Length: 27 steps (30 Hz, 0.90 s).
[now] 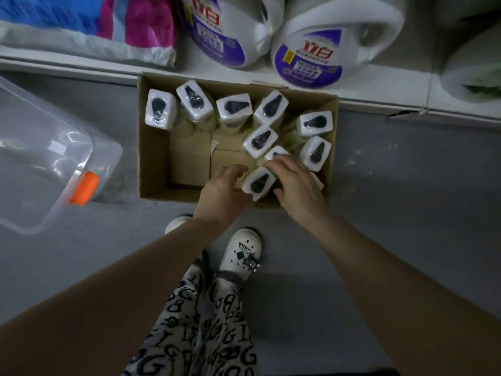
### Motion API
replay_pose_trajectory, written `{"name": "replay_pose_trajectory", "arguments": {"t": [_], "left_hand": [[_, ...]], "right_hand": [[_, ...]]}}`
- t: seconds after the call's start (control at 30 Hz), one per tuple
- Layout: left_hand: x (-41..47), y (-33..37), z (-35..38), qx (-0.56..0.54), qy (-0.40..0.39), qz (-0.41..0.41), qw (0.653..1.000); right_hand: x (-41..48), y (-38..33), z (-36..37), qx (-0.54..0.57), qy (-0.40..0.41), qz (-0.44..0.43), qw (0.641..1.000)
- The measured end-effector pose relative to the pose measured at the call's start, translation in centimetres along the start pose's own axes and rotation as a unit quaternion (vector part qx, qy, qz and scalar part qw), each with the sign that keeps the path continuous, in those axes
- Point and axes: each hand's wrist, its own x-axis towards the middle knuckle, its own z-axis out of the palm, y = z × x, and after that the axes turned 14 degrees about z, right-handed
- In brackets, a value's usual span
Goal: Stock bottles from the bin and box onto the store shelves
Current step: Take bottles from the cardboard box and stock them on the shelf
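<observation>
An open cardboard box (151, 147) stands on the grey floor against the bottom shelf. Several upright bottles with white tops and black pump heads fill its back and right side. My left hand (221, 195) reaches over the box's near edge, fingers loosely curled beside the nearest bottle (257, 183), touching its left side. My right hand (295, 183) lies over the bottles on the right, fingertips on another bottle top (275, 153). Neither hand plainly grips a bottle.
A clear plastic bin (40, 158) with an orange latch lies left of the box. On the bottom shelf (379, 101) behind stand two large white detergent jugs (309, 55) and pink-blue packs (130, 20). My feet in white clogs (241, 253) stand just before the box.
</observation>
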Motion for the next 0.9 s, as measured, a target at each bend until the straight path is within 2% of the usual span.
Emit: {"name": "replay_pose_trajectory", "arguments": {"t": [0.23,0.43,0.67,0.8,0.9], "left_hand": [[1.7,-3.5,4.4,0.021,-0.02,-0.027,0.999],[2.4,-4.8,6.5,0.027,-0.042,-0.038,0.998],[2.5,-4.4,6.1,0.078,-0.036,0.015,0.996],[2.2,-4.3,4.8,0.083,-0.02,0.044,0.995],[1.5,-3.9,3.3,0.079,-0.031,0.075,0.994]], "right_hand": [[2.8,1.6,3.5,-0.114,-0.054,-0.061,0.99],[3.5,2.7,5.6,-0.162,-0.004,-0.092,0.982],[3.8,2.8,6.1,-0.18,0.039,-0.119,0.976],[3.3,2.0,5.6,-0.145,0.05,-0.12,0.981],[2.1,0.8,4.5,-0.097,0.035,-0.087,0.991]]}}
